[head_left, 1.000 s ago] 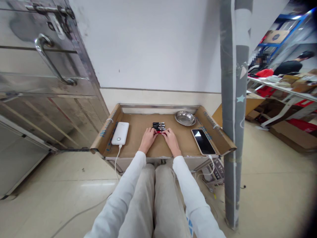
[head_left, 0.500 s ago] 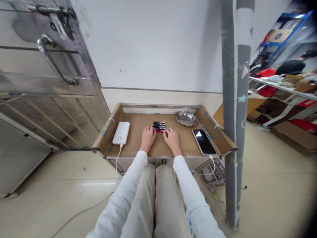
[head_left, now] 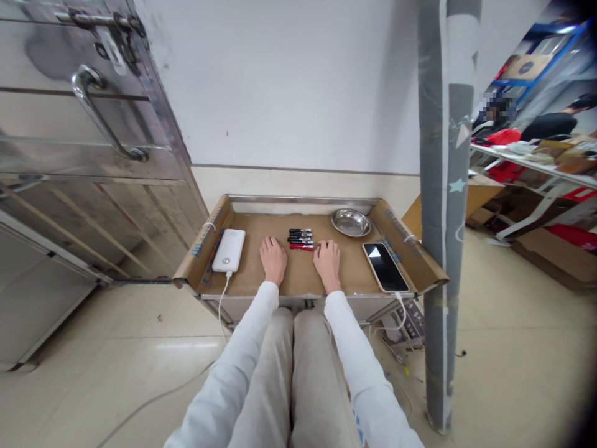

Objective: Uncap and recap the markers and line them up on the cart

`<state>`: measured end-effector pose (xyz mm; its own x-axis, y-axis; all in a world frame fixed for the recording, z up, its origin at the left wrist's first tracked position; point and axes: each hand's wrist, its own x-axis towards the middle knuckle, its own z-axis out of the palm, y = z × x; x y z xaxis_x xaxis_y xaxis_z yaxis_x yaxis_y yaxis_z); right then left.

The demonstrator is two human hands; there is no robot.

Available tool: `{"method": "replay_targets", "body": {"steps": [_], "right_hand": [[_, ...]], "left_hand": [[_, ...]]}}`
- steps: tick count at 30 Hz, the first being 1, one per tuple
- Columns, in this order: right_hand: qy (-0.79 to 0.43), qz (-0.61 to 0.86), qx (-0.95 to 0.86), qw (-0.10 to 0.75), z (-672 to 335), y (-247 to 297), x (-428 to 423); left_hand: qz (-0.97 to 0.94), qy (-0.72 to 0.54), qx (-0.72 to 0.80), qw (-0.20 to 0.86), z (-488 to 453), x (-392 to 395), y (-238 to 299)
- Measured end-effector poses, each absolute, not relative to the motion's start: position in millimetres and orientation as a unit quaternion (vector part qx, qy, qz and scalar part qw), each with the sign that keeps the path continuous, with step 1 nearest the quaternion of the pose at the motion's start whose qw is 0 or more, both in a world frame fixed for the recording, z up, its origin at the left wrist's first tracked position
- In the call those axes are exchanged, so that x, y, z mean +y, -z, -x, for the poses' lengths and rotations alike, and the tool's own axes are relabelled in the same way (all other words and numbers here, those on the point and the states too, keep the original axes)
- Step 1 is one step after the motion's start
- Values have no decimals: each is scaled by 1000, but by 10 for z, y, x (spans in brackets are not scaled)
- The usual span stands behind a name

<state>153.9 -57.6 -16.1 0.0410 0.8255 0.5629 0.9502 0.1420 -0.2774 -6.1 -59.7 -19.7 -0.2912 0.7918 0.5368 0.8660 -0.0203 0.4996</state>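
Observation:
Several black markers (head_left: 300,235) lie side by side in a row, crosswise on the brown cardboard surface (head_left: 252,227). Nearest me in that row is a red marker (head_left: 301,247). To the left of the markers, my left hand (head_left: 273,259) rests on the cardboard, empty, its fingers spread loosely. My right hand (head_left: 327,260) lies just right of the red marker's end, fingers down on the cardboard and slightly apart, with nothing seen in them. Its fingertips are close to the marker's end; whether they touch it I cannot tell.
A white power bank (head_left: 228,250) with a cable lies at the left. On the right are a round metal dish (head_left: 351,223) and a phone (head_left: 385,267) with a cable. Curled cardboard edges line both sides. A grey wrapped pole (head_left: 443,249) stands at the right.
Both hands have let go of the red marker. My left hand has drawn away to the left, and my right hand has shifted slightly right. The red marker now shows in full.

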Motion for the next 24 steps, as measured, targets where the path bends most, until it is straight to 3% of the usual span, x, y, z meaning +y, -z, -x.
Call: {"method": "replay_targets", "body": {"steps": [14, 20, 24], "right_hand": [[73, 663, -687, 287, -1533, 133, -588], [91, 674, -686, 261, -1522, 122, -586], [82, 657, -693, 285, -1515, 105, -570]], "left_hand": [[610, 361, -703, 61, 66, -605, 184], [600, 277, -746, 86, 39, -655, 112], [620, 266, -734, 84, 25, -698, 58]]}}
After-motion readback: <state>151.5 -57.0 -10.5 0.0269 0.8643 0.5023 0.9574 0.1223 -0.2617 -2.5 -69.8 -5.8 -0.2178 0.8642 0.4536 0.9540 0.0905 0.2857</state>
